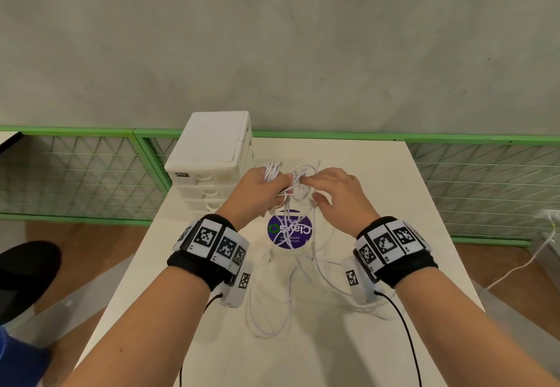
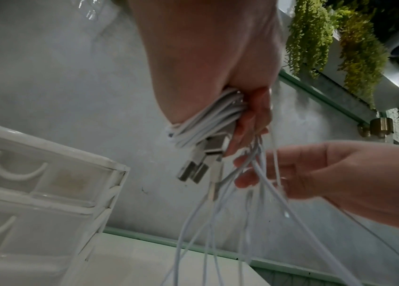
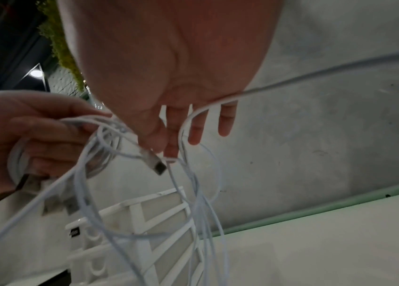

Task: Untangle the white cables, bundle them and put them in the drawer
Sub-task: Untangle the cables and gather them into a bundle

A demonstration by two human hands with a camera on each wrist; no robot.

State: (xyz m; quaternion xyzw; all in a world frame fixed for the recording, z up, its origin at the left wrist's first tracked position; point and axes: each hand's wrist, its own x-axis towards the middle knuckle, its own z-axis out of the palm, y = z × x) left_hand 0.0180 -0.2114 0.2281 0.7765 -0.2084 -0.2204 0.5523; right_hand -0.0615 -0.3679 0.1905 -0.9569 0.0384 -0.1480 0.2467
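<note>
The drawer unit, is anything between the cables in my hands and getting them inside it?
Yes. The drawers of the white drawer unit all look closed. Loose cable strands trail from the left hand and right hand onto the table.

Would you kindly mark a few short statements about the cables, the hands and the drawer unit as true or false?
1. The left hand grips a coiled bunch of white cables. True.
2. The right hand is empty and resting flat on the table. False: its thumb and fingers pinch a cable end by the plug, above the table.
3. The drawers of the white drawer unit are shut. True.
4. All the cable is off the table. False: loose loops lie on it.
5. The purple round sticker sits on top of the drawer unit. False: it is on the table, under the cables.
</note>
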